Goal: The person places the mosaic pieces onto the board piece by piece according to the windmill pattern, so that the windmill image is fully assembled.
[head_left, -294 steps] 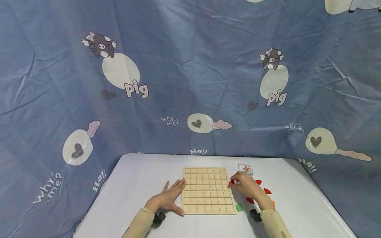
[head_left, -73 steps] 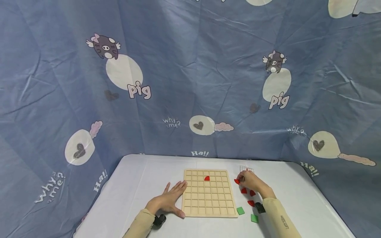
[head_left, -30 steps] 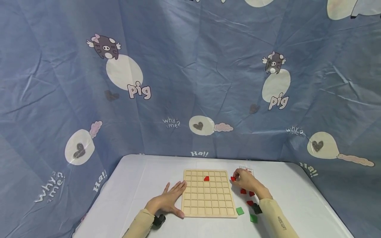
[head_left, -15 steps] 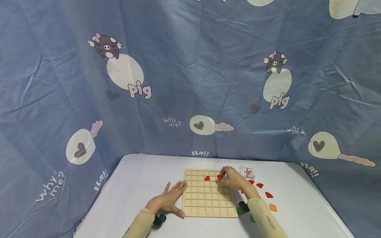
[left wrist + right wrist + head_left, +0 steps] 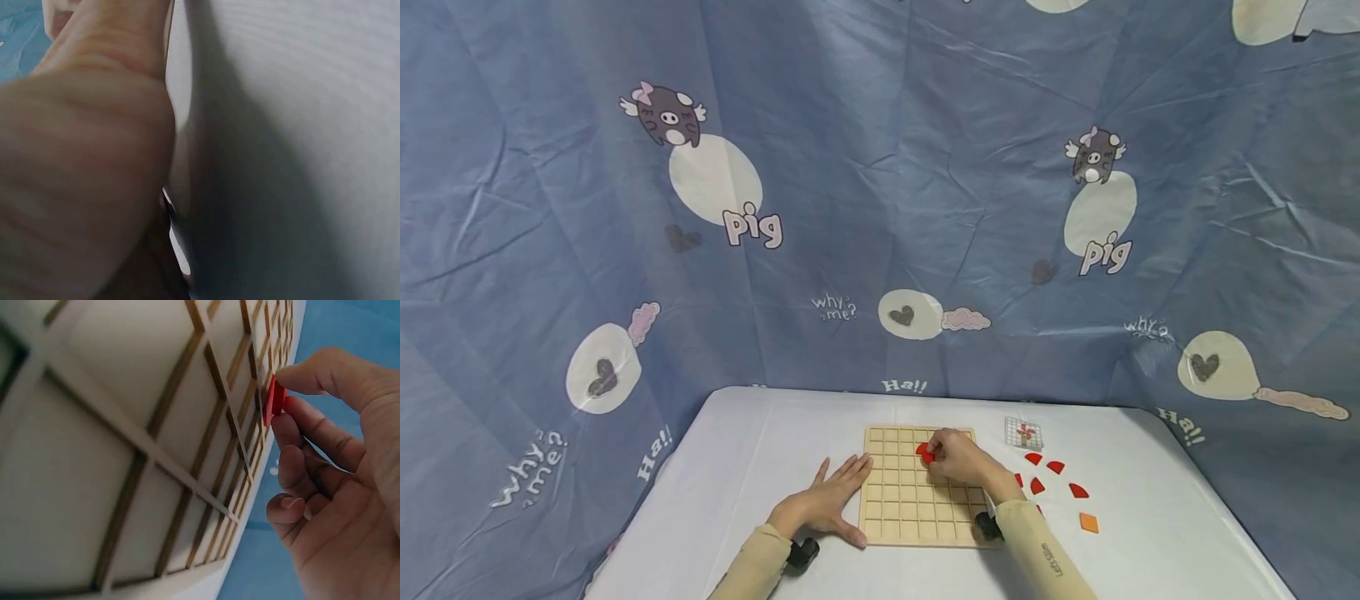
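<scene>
A pale wooden board (image 5: 898, 508) with a grid of square cells lies on the white table. My left hand (image 5: 823, 504) rests with spread fingers along the board's left edge; its wrist view shows mostly the hand's skin and the table cloth. One red quarter-circle tile (image 5: 921, 448) sits in a cell of the second row from the far edge. Between thumb and fingertips my right hand (image 5: 958, 458) pinches another red quarter-circle tile (image 5: 279, 400), close over the board and right beside the first. The other fingers of that hand are curled loosely in the right wrist view.
Right of the board lie several red quarter-circle tiles (image 5: 1056, 467) and an orange square tile (image 5: 1088, 522). A small gridded card (image 5: 1023, 433) with a red flower-like pattern lies behind them. A blue printed curtain (image 5: 820, 250) hangs beyond the table.
Since the oldest frame, one red tile has come to sit in the board. My right hand has carried another from the right side leftward over the grid. My left hand has stayed put.
</scene>
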The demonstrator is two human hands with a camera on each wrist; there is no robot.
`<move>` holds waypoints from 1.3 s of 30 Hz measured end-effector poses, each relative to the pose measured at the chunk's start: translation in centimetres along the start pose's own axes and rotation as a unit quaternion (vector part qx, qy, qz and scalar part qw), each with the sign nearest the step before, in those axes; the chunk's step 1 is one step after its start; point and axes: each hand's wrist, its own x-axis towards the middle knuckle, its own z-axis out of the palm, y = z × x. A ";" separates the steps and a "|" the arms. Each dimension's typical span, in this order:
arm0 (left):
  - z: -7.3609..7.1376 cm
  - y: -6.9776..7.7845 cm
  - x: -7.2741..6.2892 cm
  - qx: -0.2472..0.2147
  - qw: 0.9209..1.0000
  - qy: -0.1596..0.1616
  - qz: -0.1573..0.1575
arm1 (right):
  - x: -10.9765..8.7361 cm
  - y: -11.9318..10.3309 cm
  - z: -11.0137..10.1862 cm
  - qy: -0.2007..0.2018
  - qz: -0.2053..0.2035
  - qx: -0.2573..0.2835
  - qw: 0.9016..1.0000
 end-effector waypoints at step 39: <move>0.1 -0.2 0.1 -0.001 1.000 0.001 0.001 | 0.7 0.1 1.2 0.029 -0.012 -0.022 0.999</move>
